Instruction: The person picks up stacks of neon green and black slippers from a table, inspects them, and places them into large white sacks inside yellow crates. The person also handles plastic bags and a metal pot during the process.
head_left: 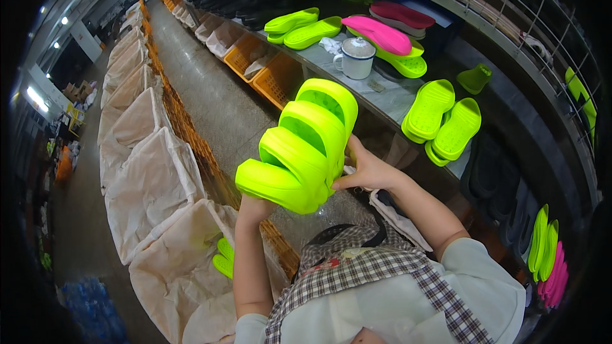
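Note:
A stack of lime-green clogs (306,146), several nested one over another, is held up in front of my chest between both hands. My left hand (255,206) grips the stack from its lower left side, and its fingers are hidden behind the front clog. On the right side, my right hand (366,165) is closed around the edge of the stack, thumb below and fingers partly out of sight. In the cloth-lined bin by my left forearm lie more lime-green clogs (224,258).
Along the left runs a row of baskets with pale cloth liners (156,153). On the bench (382,92) to the right are lime clog soles (428,109), a pink sole (379,34) and a lidded white mug (355,60). Orange crates (278,79) stand beneath it; wire mesh (484,0) rises behind.

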`<state>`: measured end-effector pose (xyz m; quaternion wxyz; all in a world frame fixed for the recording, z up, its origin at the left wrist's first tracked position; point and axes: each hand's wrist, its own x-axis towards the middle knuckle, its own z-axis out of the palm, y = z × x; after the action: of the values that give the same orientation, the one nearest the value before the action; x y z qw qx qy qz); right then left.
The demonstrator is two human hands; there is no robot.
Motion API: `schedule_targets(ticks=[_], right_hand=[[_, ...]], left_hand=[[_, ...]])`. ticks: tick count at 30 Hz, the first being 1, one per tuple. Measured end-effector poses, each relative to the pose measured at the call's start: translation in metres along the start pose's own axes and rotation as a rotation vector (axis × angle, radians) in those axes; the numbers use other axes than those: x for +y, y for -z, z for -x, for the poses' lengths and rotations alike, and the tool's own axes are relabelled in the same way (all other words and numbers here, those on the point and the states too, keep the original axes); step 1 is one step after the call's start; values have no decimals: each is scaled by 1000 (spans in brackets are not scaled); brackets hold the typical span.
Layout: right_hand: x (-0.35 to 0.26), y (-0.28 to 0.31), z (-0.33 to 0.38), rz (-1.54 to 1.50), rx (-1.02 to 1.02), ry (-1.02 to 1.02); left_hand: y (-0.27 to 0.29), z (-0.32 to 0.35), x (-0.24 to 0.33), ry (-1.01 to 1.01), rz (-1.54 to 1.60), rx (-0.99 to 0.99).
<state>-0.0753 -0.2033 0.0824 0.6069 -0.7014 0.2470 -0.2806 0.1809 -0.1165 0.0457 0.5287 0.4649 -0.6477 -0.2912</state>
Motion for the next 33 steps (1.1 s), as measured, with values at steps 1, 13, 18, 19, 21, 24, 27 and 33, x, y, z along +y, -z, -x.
schedule_targets(ticks=[1, 13, 18, 19, 21, 24, 27, 33], right_hand=[[1, 1, -1, -2, 5, 7], [15, -1, -7, -10, 3, 9], [16, -1, -9, 1, 6, 11], [17, -1, -8, 20, 3, 6], [18, -1, -7, 83, 49, 55], [18, 2, -12, 382, 93, 291], [16, 6, -25, 304, 55, 357], [15, 6, -26, -79, 85, 147]], left_hand=[[0, 0, -1, 13, -12, -3], [4, 5, -3, 66, 35, 17], [1, 1, -3, 55, -38, 36], [-1, -2, -2, 37, 11, 68], [-9, -7, 1, 82, 270, 136], [-23, -13, 6, 219, 1042, 326], [-31, 0, 10, 329, 1366, 351], [-35, 28, 8, 442, 1427, 367]])
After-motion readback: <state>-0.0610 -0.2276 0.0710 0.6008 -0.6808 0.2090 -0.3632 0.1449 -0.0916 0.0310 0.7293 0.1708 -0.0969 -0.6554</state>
